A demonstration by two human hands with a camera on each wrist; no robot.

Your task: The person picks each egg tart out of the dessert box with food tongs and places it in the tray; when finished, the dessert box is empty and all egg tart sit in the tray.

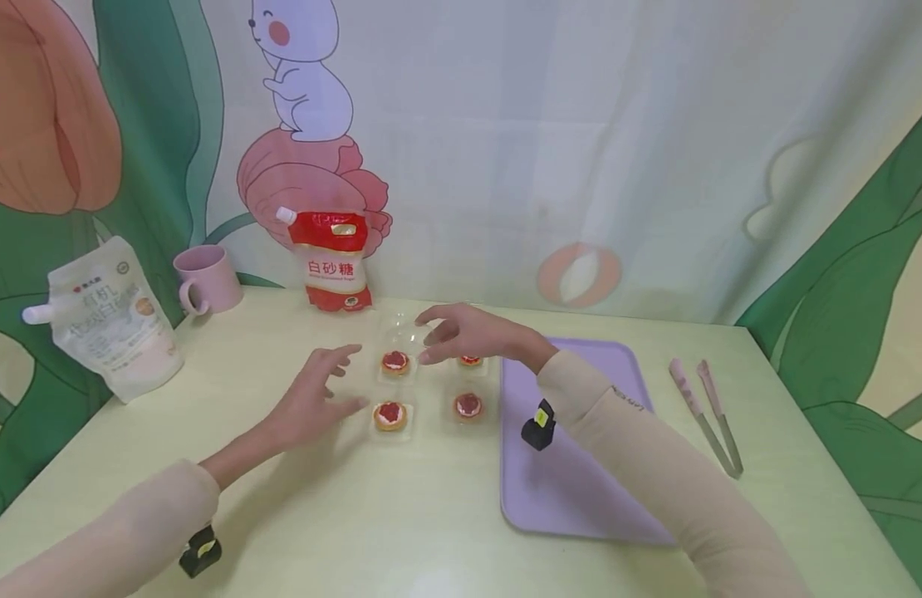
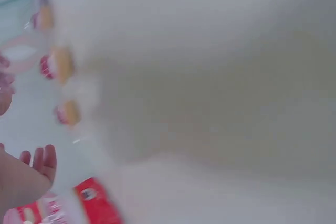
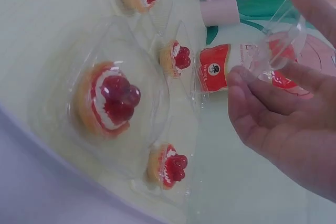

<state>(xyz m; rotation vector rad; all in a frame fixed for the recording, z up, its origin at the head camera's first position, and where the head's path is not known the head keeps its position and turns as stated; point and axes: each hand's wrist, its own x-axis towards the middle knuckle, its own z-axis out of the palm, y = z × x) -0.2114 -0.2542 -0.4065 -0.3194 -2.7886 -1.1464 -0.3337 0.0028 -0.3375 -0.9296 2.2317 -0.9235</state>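
Several small tarts with red topping and white cream stand in clear plastic boxes. My right hand point(image 1: 472, 332) pinches a clear domed lid point(image 3: 286, 40) above the far-left tart point(image 1: 395, 363). Over the near-right tart point(image 3: 107, 98) a clear dome is in place. The near-left tart point(image 1: 389, 415) sits just beyond the thumb of my left hand point(image 1: 311, 403), whose fingers are spread and hold nothing. Behind the right hand, the far-right tart point(image 3: 169, 166) is partly hidden in the head view. The left wrist view is blurred, with the left hand at its lower left.
A lilac tray point(image 1: 521, 498) lies under the right forearm, with tongs point(image 1: 706, 415) to its right. At the back stand a red-and-white sugar pouch point(image 1: 330, 262) and a pink mug point(image 1: 209, 280). A white spouted pouch point(image 1: 113, 324) stands at the left edge.
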